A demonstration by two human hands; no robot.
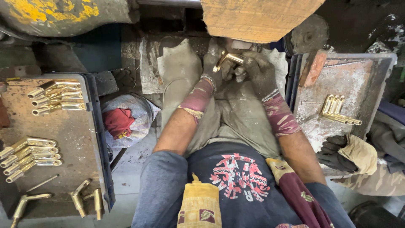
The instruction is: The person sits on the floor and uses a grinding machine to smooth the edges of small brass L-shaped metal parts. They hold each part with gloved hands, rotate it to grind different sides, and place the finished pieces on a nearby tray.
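Both my hands wear dirty grey gloves and hold one shiny brass fitting (228,58) up near the top middle, just under a wooden block (257,17). My left hand (214,64) grips its bent left end. My right hand (257,72) grips the right end. Pink patterned cuffs cover both wrists. Part of the fitting is hidden by the fingers.
A rusty tray (63,139) on the left carries rows of brass fittings (55,97) and a few loose ones. A tray (354,84) on the right holds a small stack of brass fittings (337,110). Spare gloves (348,154) lie at right. A bag with red cloth (122,120) sits left of my leg.
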